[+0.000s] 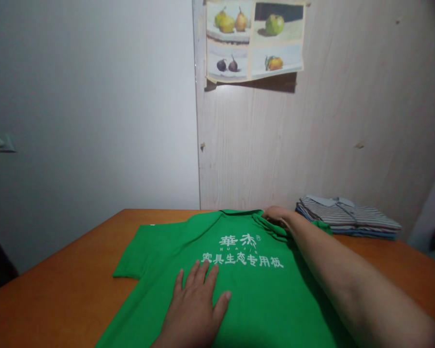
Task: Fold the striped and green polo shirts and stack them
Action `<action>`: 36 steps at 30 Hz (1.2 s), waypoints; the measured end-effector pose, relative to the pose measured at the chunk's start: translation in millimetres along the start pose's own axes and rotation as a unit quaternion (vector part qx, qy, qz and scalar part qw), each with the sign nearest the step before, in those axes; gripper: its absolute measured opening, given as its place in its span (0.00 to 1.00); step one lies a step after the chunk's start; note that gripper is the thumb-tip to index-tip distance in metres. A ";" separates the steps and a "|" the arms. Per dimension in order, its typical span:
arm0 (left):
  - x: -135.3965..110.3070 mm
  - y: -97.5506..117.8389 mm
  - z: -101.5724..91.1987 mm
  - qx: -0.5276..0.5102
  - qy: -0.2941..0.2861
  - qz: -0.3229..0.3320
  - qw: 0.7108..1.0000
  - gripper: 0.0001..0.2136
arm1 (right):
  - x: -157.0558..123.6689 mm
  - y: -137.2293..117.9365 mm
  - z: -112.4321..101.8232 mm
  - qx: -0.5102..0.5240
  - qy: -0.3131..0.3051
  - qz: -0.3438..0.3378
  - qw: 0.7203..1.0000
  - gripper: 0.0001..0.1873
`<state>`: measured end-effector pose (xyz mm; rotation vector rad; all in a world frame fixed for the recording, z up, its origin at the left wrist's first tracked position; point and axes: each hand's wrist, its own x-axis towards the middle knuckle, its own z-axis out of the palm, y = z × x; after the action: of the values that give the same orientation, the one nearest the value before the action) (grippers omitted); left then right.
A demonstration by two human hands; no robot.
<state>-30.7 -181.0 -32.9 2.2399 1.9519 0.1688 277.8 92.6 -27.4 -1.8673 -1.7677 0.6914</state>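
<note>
A green polo shirt [235,270] with white printed characters lies back-up on the orange-brown table [58,285], its collar towards the wall. My left hand [197,302] rests flat on the shirt's middle, fingers stretched out. My right arm reaches across the shirt, and my right hand [277,216] sits at the far right shoulder, by the collar, fingers curled onto a fold of the green fabric there. The shirt's left sleeve [136,256] is spread out on the table.
A folded stack of striped shirts [348,216] sits at the table's far right. Behind the table are a white wall and a wooden panel with a fruit picture [253,38]. A wall switch [5,143] is at left.
</note>
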 end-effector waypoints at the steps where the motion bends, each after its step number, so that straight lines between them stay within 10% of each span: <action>1: -0.3 -0.1 0.1 0.001 0.000 0.000 1.000 0.33 | 0.1 0.8 -1.0 -0.007 -0.004 -0.002 1.000 0.11; 12: 2.6 -4.0 5.6 0.003 0.011 0.012 1.000 0.33 | 4.4 4.8 -15.2 -0.095 0.094 -0.006 0.991 0.06; 24: 3.4 -3.6 6.2 0.009 0.018 0.014 1.000 0.34 | -83.3 28.4 -87.8 -0.179 -0.211 -0.048 0.960 0.31; 29: 3.8 -3.2 3.4 0.015 0.021 0.015 1.000 0.34 | -107.7 22.7 -90.9 -0.276 -0.119 -0.047 0.953 0.15; 36: 4.0 -4.7 4.1 0.016 0.023 0.020 0.999 0.34 | -95.5 26.6 -102.0 -0.295 0.013 -0.015 0.955 0.22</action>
<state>-33.9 -176.7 -37.9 2.3151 1.9475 0.1981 360.4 -4.0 36.5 -2.1918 -2.1405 0.1168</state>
